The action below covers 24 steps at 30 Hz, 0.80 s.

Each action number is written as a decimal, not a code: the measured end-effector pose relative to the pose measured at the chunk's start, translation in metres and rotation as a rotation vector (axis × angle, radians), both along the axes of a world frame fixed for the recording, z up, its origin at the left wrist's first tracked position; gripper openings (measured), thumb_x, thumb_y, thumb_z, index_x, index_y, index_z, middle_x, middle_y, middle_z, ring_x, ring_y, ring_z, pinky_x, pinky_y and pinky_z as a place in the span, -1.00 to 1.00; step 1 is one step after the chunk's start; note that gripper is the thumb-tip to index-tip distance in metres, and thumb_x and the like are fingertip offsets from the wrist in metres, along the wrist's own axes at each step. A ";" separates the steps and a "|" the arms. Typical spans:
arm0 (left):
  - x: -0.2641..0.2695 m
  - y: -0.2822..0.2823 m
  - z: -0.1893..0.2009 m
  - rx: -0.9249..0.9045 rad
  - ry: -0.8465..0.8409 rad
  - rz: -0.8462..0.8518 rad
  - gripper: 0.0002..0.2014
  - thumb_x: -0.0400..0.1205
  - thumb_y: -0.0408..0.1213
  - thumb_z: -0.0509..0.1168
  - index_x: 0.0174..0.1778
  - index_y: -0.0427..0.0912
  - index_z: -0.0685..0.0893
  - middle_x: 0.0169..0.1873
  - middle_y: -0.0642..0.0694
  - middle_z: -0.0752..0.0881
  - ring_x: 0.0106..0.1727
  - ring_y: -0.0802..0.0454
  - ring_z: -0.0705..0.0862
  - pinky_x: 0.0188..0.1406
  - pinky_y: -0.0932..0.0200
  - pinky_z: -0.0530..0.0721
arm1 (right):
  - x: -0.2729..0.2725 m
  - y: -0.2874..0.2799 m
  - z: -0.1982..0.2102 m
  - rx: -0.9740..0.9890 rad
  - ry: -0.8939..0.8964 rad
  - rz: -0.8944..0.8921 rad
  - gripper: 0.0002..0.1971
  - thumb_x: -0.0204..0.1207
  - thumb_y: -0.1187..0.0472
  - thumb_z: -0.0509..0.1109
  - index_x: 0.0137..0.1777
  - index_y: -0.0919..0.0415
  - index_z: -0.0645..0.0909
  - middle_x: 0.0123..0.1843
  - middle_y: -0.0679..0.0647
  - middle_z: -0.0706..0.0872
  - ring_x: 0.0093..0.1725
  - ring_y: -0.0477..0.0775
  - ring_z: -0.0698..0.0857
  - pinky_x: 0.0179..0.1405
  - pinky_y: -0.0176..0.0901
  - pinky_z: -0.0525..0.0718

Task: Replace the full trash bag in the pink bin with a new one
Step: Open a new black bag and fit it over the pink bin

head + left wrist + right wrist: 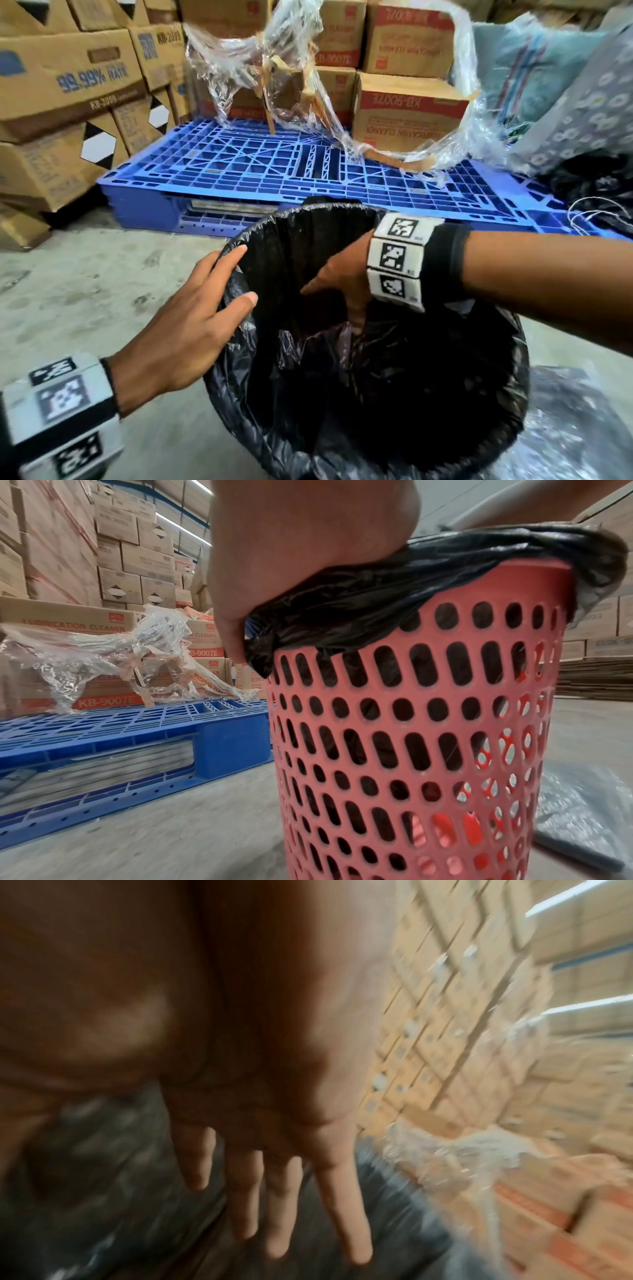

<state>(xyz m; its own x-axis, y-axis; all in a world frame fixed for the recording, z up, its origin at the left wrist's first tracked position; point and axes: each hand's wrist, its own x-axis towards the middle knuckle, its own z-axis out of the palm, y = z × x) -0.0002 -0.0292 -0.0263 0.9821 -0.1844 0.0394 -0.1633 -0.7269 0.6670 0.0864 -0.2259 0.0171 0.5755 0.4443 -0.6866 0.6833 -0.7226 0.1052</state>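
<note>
Plenty of print on the cardboard boxes: the stack behind the blue pallet in the left wrist view says "LUBRICATION CLEANER" (73,628) with "KB-9007E" (106,702) on an orange strip lower down. In the head view, the big box at upper left reads "99.99% RATE" (90,79) in blue with "KR-2099" (171,36) on its neighbour. The red-banded box (409,113) at right center has its print upside down.
</note>
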 end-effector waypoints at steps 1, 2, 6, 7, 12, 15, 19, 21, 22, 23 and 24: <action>0.001 -0.009 0.003 -0.007 -0.007 0.000 -0.30 0.45 0.27 0.00 0.56 0.31 0.04 0.60 0.19 0.11 0.59 0.21 0.13 0.42 0.22 0.16 | -0.004 -0.011 0.016 -0.023 -0.027 -0.025 -0.03 0.32 0.03 0.57 0.63 0.05 0.06 0.64 0.10 0.28 0.58 0.06 0.31 0.45 -0.21 0.31; 0.004 -0.017 0.003 -0.011 -0.013 0.000 -0.32 0.50 0.22 0.03 0.57 0.26 0.05 0.60 0.17 0.11 0.58 0.19 0.15 0.39 0.24 0.16 | -0.006 -0.026 0.027 -0.003 -0.093 -0.041 -0.03 0.32 -0.04 0.55 0.63 -0.01 0.04 0.66 0.09 0.25 0.59 0.07 0.28 0.50 -0.12 0.29; 0.022 -0.042 0.005 0.011 -0.015 -0.009 -0.35 0.58 0.15 0.10 0.58 0.18 0.05 0.64 0.04 0.09 0.62 0.06 0.14 0.49 0.12 0.15 | -0.036 -0.105 0.042 -0.017 -0.261 -0.176 -0.11 0.38 -0.35 0.30 0.62 -0.20 -0.08 0.72 0.07 -0.11 0.68 0.17 -0.08 0.59 0.41 0.02; 0.026 -0.044 0.005 0.018 -0.009 -0.012 -0.35 0.58 0.15 0.11 0.58 0.19 0.06 0.65 0.02 0.09 0.63 0.05 0.14 0.51 0.10 0.14 | -0.047 -0.127 0.036 0.026 -0.269 -0.239 -0.12 0.38 -0.41 0.21 0.62 -0.21 -0.11 0.72 0.07 -0.18 0.68 0.15 -0.16 0.60 0.42 -0.07; 0.027 -0.050 0.010 0.054 0.011 -0.039 -0.37 0.63 0.00 0.18 0.59 0.15 0.06 0.64 0.03 0.10 0.62 0.05 0.14 0.50 0.10 0.15 | -0.095 -0.188 0.003 0.312 -0.257 -0.338 0.04 0.18 -0.62 -0.32 0.61 -0.07 0.09 0.72 0.08 -0.07 0.67 -0.01 -0.18 0.49 -0.36 -0.43; 0.025 -0.047 0.014 0.088 0.055 -0.061 -0.34 0.62 -0.21 0.21 0.60 0.12 0.06 0.65 0.02 0.06 0.62 0.03 0.13 0.44 0.14 0.19 | -0.099 -0.196 -0.009 0.598 -0.300 -0.435 0.16 0.02 -0.70 -0.35 0.54 -0.07 0.31 0.70 0.03 0.08 0.66 -0.12 -0.09 0.52 -0.34 -0.20; 0.028 -0.041 0.019 0.052 0.151 -0.062 -0.23 0.51 -0.45 0.23 0.58 0.14 0.12 0.65 -0.01 0.09 0.62 -0.02 0.14 0.46 0.06 0.31 | -0.098 -0.199 -0.014 0.706 -0.328 -0.482 0.17 -0.06 -0.72 -0.28 0.51 -0.12 0.34 0.69 0.00 0.12 0.61 -0.22 -0.08 0.56 -0.24 -0.10; 0.028 -0.042 0.024 -0.008 0.190 -0.052 -0.21 0.48 -0.52 0.21 0.58 0.14 0.14 0.59 -0.06 0.24 0.52 -0.14 0.32 0.08 0.16 0.52 | -0.101 -0.200 -0.011 0.707 -0.320 -0.470 0.07 0.03 -0.70 -0.13 0.52 -0.15 0.31 0.70 0.00 0.08 0.63 -0.20 -0.10 0.58 -0.21 -0.09; 0.027 -0.042 0.025 -0.036 0.210 -0.054 -0.20 0.48 -0.54 0.20 0.58 0.16 0.14 0.57 -0.11 0.29 0.47 -0.19 0.39 -0.09 0.21 0.53 | -0.104 -0.200 -0.008 0.695 -0.309 -0.474 -0.05 0.16 -0.62 0.00 0.53 -0.16 0.30 0.70 -0.01 0.06 0.64 -0.17 -0.11 0.59 -0.21 -0.10; 0.025 -0.041 0.027 -0.047 0.224 -0.060 -0.19 0.49 -0.55 0.20 0.58 0.17 0.12 0.56 -0.11 0.30 0.45 -0.19 0.41 -0.14 0.23 0.53 | -0.108 -0.200 -0.005 0.685 -0.297 -0.477 -0.16 0.26 -0.52 0.11 0.53 -0.15 0.28 0.70 -0.03 0.05 0.65 -0.17 -0.12 0.58 -0.21 -0.10; 0.024 -0.041 0.027 -0.052 0.229 -0.067 -0.18 0.48 -0.53 0.20 0.58 0.19 0.10 0.57 -0.05 0.27 0.46 -0.13 0.40 -0.07 0.21 0.55 | -0.111 -0.200 -0.005 0.682 -0.285 -0.481 -0.17 0.27 -0.50 0.13 0.54 -0.15 0.27 0.70 -0.05 0.04 0.64 -0.20 -0.13 0.58 -0.22 -0.10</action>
<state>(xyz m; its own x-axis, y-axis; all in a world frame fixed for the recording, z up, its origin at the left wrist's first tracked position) 0.0238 -0.0704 0.0008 0.9519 -0.2534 -0.1720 -0.0503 -0.6833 0.7285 -0.0250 -0.4259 0.0122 0.9146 0.3701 -0.1626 0.3019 -0.8928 -0.3342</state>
